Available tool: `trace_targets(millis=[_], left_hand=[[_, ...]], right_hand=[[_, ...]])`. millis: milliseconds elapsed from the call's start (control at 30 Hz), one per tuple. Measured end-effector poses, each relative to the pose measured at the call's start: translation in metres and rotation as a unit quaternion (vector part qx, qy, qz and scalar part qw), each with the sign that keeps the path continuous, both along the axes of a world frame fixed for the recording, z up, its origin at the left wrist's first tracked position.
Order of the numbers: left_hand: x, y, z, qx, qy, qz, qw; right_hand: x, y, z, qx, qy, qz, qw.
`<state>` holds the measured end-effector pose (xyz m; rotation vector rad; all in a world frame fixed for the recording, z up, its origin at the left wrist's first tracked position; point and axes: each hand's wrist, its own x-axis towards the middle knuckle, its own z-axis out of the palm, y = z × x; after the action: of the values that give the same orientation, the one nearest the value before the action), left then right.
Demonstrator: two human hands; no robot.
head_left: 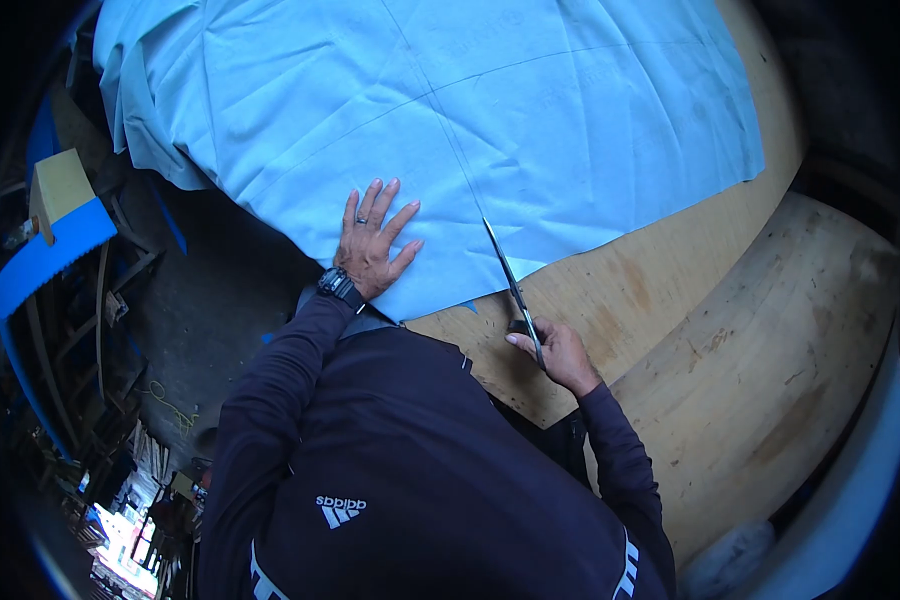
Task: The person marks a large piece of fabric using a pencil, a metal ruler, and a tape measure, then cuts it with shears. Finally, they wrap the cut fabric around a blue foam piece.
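A large light-blue sheet of fabric (590, 150) is spread over a wooden table, creased and marked with dark drawn lines. My left hand (375, 245) lies flat on it near the front edge, fingers spread, with a ring and a black wristwatch (341, 288) on that arm. In my right hand (558, 352) is a pair of scissors (504, 265), held by the handles. The tips of the blades reach onto the fabric at a long drawn line. Part of the handles is hidden by my fingers.
Bare wood of the table (610, 290) shows in front of the fabric. A curved wooden panel (770, 370) stands at the right. On the left are a blue-edged curved piece (65, 245), a yellowish block (62, 185), and wooden frames over a dark floor.
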<state>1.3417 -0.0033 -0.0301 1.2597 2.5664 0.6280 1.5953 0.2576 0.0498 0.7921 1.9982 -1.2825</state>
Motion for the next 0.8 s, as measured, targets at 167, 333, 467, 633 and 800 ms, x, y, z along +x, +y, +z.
trace_targets(millis=[167, 333, 467, 633, 800], left_hand=[[-0.001, 0.0, 0.0, 0.007, 0.0, 0.001, 1.0], [-0.001, 0.0, 0.003, 0.016, -0.008, 0.009, 1.0], [-0.003, 0.0, 0.003, 0.009, -0.015, 0.002, 1.0], [-0.002, -0.001, 0.002, 0.015, -0.011, 0.003, 1.0], [-0.003, 0.0, 0.003, 0.01, -0.009, 0.002, 1.0]], right_hand=[[-0.036, 0.001, 0.018, -0.035, -0.031, -0.007, 0.999], [-0.054, 0.004, 0.004, -0.025, -0.03, 0.016, 0.999], [-0.045, 0.001, 0.0, -0.045, -0.024, -0.019, 0.999], [-0.078, 0.003, 0.018, -0.039, -0.04, 0.009, 0.998], [-0.092, 0.003, 0.0, -0.005, 0.004, 0.03, 1.0]])
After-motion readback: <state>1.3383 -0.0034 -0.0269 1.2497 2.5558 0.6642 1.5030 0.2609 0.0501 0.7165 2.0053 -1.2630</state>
